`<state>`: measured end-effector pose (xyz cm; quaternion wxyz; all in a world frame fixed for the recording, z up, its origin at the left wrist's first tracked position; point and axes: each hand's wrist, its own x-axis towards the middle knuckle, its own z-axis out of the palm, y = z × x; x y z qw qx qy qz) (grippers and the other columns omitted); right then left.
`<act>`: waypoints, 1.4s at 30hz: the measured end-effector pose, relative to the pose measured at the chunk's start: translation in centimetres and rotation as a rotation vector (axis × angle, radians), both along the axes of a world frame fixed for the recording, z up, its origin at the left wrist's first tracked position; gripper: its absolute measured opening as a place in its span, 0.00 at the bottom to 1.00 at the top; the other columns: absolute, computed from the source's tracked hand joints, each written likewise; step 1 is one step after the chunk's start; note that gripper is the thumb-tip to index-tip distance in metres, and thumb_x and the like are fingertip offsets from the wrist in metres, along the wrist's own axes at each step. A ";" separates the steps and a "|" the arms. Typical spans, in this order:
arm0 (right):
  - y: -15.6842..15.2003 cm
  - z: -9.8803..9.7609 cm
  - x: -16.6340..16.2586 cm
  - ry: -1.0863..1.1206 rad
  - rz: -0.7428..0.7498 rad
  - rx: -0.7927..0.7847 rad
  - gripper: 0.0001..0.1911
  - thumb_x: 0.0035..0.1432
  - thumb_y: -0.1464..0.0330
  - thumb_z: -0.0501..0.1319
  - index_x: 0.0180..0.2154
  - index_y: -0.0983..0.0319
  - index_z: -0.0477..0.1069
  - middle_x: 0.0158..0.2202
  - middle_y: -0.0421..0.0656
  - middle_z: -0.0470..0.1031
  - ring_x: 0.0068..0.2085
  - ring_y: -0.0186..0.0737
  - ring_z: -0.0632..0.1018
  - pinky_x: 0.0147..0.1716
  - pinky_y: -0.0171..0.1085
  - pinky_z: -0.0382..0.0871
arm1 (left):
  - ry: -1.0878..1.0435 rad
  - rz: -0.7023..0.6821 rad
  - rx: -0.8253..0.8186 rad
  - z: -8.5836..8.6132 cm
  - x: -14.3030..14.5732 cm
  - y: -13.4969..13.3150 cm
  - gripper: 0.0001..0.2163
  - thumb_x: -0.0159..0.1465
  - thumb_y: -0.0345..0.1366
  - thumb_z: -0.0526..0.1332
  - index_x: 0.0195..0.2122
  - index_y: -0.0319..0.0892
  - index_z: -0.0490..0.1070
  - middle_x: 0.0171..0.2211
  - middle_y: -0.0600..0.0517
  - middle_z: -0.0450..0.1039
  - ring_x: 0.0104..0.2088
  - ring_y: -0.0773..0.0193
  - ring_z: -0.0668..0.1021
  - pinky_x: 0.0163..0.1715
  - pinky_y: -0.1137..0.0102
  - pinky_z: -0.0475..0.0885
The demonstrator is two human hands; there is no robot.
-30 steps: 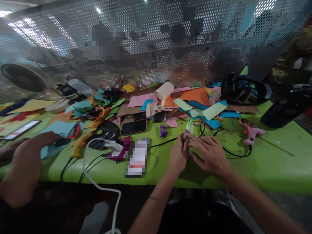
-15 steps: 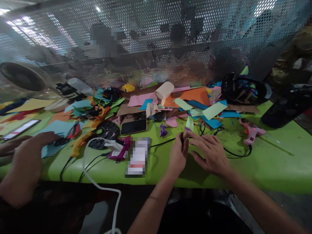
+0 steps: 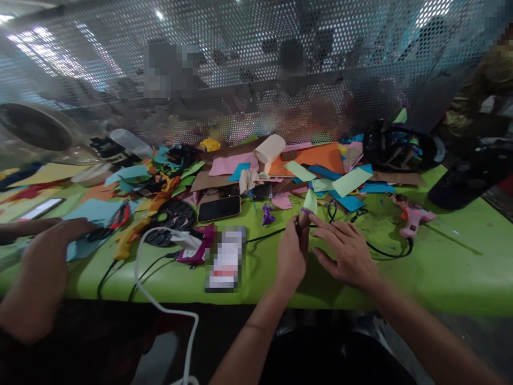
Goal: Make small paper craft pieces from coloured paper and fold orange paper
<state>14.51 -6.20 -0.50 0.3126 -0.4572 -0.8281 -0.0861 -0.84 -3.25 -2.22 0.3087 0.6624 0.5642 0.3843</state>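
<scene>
My left hand (image 3: 292, 254) is closed in a pinch around the lower end of a small pale green paper piece (image 3: 310, 202) with a purple bit at its base, held upright just above the green table (image 3: 441, 262). My right hand (image 3: 343, 251) lies right beside it with fingers stretched out, its fingertips touching the base of the paper piece. Both hands sit near the table's front edge, in front of a black cable (image 3: 385, 251).
A pink glue gun (image 3: 412, 216) lies to the right. A black phone (image 3: 219, 208), a blurred card and a white cable (image 3: 160, 299) are to the left. Coloured paper scraps cover the back of the table. Another person's hand (image 3: 44, 256) rests at far left. A perforated metal screen stands behind.
My left hand has lifted the green paper piece slightly and turned it more upright. My right hand stays beside it. The other person's hand at left barely shifted.
</scene>
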 end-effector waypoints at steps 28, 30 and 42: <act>0.0 0.0 -0.1 -0.006 -0.005 -0.015 0.12 0.65 0.67 0.58 0.49 0.60 0.69 0.60 0.46 0.73 0.48 0.47 0.75 0.45 0.45 0.63 | -0.048 -0.019 0.025 0.1 0.1 -0.3 0.12 0.68 0.36 0.54 0.53 0.43 0.62 0.48 0.43 0.77 0.44 0.54 0.80 0.42 0.63 0.71; 0.1 -0.1 -0.1 0.004 -0.005 -0.007 0.12 0.65 0.67 0.58 0.49 0.59 0.69 0.59 0.45 0.74 0.47 0.47 0.75 0.45 0.45 0.63 | -0.049 -0.022 0.037 0.0 0.0 -0.3 0.12 0.68 0.36 0.54 0.53 0.43 0.62 0.49 0.44 0.77 0.44 0.55 0.80 0.42 0.64 0.72; 0.0 0.1 0.0 0.031 0.001 0.008 0.10 0.65 0.67 0.58 0.48 0.59 0.69 0.60 0.45 0.73 0.48 0.46 0.75 0.45 0.44 0.63 | 0.082 -0.023 0.125 -0.7 0.1 -0.1 0.13 0.69 0.36 0.53 0.54 0.42 0.62 0.49 0.43 0.76 0.46 0.53 0.79 0.44 0.60 0.73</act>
